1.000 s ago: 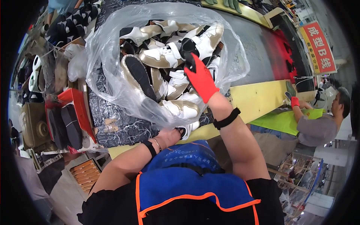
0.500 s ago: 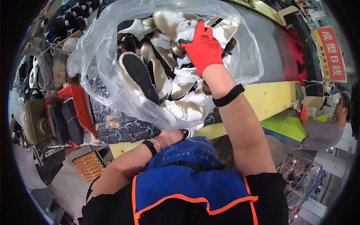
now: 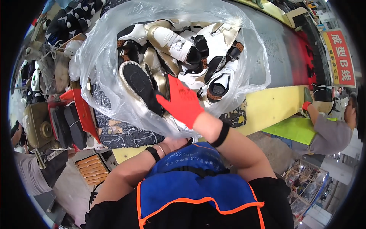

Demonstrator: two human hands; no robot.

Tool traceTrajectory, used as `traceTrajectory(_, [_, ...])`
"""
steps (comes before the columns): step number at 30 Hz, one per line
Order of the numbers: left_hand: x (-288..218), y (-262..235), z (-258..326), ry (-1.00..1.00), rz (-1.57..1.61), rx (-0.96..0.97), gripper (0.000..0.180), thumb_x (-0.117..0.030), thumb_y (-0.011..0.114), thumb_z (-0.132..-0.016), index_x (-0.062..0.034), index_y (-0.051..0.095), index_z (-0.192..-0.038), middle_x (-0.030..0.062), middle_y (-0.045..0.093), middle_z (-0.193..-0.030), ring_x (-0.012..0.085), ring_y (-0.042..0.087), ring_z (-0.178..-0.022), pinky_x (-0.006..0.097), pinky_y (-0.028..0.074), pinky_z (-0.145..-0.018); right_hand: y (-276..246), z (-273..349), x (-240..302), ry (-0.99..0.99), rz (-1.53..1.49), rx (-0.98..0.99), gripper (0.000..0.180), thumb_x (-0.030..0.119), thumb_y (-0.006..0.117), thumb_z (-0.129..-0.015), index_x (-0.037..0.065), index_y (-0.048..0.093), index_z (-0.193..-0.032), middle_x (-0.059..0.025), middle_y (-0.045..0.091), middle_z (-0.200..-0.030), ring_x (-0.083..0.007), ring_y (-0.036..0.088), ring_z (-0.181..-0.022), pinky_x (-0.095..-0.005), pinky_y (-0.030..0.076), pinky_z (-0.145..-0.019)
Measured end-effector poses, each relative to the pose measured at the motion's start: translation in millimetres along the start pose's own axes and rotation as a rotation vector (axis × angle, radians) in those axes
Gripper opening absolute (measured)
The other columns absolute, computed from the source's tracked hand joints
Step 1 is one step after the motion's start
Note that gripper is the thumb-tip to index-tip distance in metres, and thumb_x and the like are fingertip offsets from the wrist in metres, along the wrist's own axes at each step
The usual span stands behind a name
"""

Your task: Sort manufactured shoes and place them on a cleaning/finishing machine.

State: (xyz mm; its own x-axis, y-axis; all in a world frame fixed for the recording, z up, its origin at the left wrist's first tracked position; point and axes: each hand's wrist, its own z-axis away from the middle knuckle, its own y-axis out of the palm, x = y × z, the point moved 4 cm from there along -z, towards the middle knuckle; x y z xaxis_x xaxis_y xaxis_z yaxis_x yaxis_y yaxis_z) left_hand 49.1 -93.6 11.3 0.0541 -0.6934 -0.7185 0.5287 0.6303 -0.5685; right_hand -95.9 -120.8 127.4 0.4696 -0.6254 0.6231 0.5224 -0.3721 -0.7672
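Observation:
My right hand (image 3: 183,105), in a red glove with dark fingertips, is over the near part of a clear plastic bag (image 3: 103,91) full of shoes. Its thumb and fingers are spread, close to an upturned shoe with a black sole (image 3: 138,80); whether they touch it is unclear. A white and gold shoe (image 3: 167,40) lies on the heap behind the hand, among several similar ones. At the bag's near edge rests my bare left hand (image 3: 173,144), beside a partly seen white and black item. Its fingers are mostly hidden by the blue cloth in front of me.
The bag sits on a dark patterned surface (image 3: 126,133). A yellow board (image 3: 278,107) runs along the right, below a grey surface (image 3: 267,42). On the left stands a red bin (image 3: 82,114) holding dark soles. A person (image 3: 331,131) is at the far right.
My right hand has come back from the far side of the heap toward me and left. The white and gold shoe it held now lies on the pile. My left hand stays near the same spot.

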Motion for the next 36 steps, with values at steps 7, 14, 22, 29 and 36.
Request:
traceTrajectory(7, [1,10,10,0.129,-0.059,-0.092,0.035,-0.024,0.046,-0.09,-0.0052,0.059,-0.116,0.0181,0.065,-0.108,0.0316,0.063,-0.101,0.044,0.048,-0.085,-29,-16,-21,0.039,-0.13,0.128,0.04,0.037,0.054,-0.091,0.006,0.058,-0.115,-0.0156,0.06,-0.117,-0.0354,0.055,-0.109,-0.046,0.045,-0.087])
traceTrajectory(14, [15,20,0,0.232,-0.051,-0.153,0.037,-0.025,0.049,-0.09,-0.0052,0.058,-0.119,0.0192,0.065,-0.109,0.0322,0.063,-0.1,0.044,0.048,-0.086,-1,-71,-21,0.047,0.767,-0.023,0.051,0.045,0.065,-0.081,0.008,0.054,-0.113,-0.0127,0.062,-0.107,-0.0289,0.053,-0.106,-0.0404,0.043,-0.082])
traceTrajectory(22, [25,42,-4,0.201,-0.028,-0.264,0.038,-0.027,0.05,-0.09,-0.006,0.057,-0.121,0.0195,0.064,-0.11,0.0333,0.062,-0.101,0.045,0.048,-0.088,-43,-65,-13,-0.006,0.367,-0.254,0.051,0.033,0.071,-0.075,0.005,0.057,-0.115,-0.0154,0.065,-0.105,-0.0353,0.057,-0.104,-0.0433,0.046,-0.088])
traceTrajectory(29, [20,35,1,0.089,-0.098,-0.331,0.039,-0.027,0.05,-0.09,-0.0076,0.057,-0.123,0.0186,0.064,-0.112,0.035,0.061,-0.104,0.045,0.047,-0.092,-162,33,26,-0.168,0.049,-0.417,0.043,0.014,0.065,-0.082,0.006,0.057,-0.123,-0.0181,0.063,-0.106,-0.0356,0.059,-0.101,-0.0404,0.047,-0.086])
traceTrajectory(36, [-1,13,1,0.161,-0.218,-0.303,0.039,-0.028,0.05,-0.09,-0.0092,0.057,-0.124,0.0178,0.063,-0.113,0.0366,0.059,-0.107,0.045,0.045,-0.096,-188,215,-61,0.163,-0.847,-0.333,0.064,-0.01,0.061,-0.075,0.0,0.046,-0.136,-0.0026,0.055,-0.121,-0.0085,0.053,-0.095,-0.0233,0.045,-0.08])
